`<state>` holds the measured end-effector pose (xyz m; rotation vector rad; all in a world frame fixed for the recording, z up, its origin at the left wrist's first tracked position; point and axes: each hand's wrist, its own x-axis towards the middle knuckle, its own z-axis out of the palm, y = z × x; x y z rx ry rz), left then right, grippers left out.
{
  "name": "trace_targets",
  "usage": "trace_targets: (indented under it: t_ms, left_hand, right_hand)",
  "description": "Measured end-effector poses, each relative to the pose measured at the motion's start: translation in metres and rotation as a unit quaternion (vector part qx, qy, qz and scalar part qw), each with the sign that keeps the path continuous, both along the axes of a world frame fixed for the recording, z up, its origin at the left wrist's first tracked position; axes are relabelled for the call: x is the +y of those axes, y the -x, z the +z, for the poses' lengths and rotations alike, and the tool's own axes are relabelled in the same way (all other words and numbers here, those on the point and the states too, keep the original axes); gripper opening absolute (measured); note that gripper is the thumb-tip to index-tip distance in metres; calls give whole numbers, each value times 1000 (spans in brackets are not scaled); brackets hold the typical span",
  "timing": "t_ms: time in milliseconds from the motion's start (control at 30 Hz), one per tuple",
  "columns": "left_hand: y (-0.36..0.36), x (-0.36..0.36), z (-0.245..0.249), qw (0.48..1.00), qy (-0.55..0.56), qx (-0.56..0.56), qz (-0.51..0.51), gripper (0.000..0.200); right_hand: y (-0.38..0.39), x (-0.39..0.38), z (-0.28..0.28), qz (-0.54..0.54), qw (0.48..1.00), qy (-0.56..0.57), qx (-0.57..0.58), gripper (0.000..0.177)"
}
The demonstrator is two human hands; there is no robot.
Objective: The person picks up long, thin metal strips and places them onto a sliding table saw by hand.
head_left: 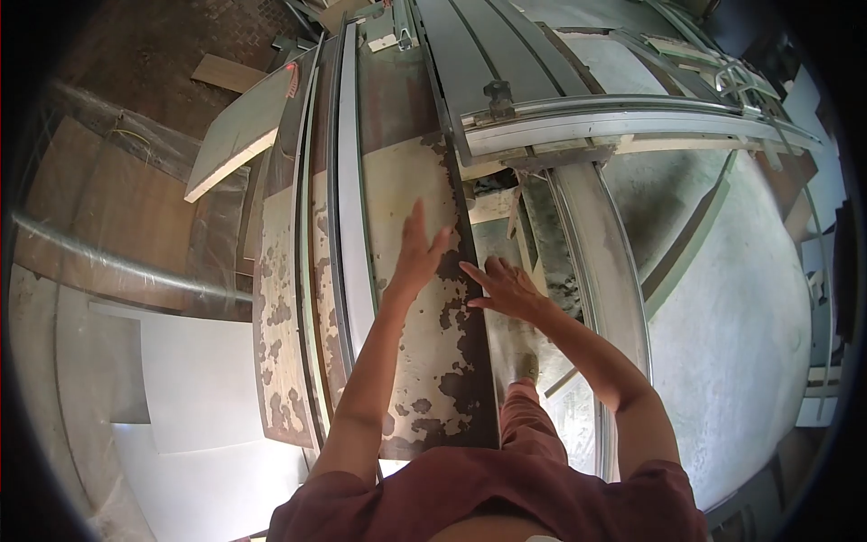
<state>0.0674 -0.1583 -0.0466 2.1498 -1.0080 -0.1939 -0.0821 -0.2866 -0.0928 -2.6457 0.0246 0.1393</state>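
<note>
A long worn board (415, 343), cream with peeled dark brown patches, lies lengthwise in front of me. My left hand (419, 256) is over its middle, thumb apart from the stretched fingers, with nothing held. At the board's dark right edge is my right hand (508, 287), fingers spread and fingertips right at that edge. It holds nothing either. Along the board's left side runs a pale metal rail (352, 190). Between the board and a grey metal beam (591, 226) on the right, a gap shows the floor and my foot.
A grooved grey metal table (506, 45) extends ahead, crossed by a silver fence bar (632, 134). To the left are a thick pale panel (237, 126), a brown sheet (108, 208) under clear plastic, and white sheets (199, 379). A curved wooden strip (691, 239) lies at right.
</note>
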Motion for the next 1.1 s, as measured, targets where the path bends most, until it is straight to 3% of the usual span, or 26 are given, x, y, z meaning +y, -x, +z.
trace_targets:
  t_ms: [33,100,200,333,467,567,933,1100]
  left_hand:
    - [6,20,5,999,0,23,27,72]
    - [19,60,18,995,-20,36,91,69]
    - [27,111,13,988,16,77,133,68]
    - [39,124,1,987,42,76,138,67]
    - [54,85,-11,994,8,89,70,68]
    - [63,51,-19,989,46,134,30,70]
    - [-15,-35,-18,971,67,202,106,76]
    - [-72,-66,-55,961,97,233,113,83]
  right_hand:
    - [-1,-1,-6,3,1000,2,1,74]
    - [-5,-4,-13,-16,974,143,-174,71]
    - [-15,-6,-9,-10,976,157,-153,68]
    - [-35,-7,-1,-27,977,193,-91,66]
    - [-59,-12,3,-38,972,214,-93,68]
    - [-78,-18,8,-32,959,274,-58,69]
    - [-139,-48,13,-59,971,232,-14,75]
    - [-182,-63,7,-55,969,241,16,75]
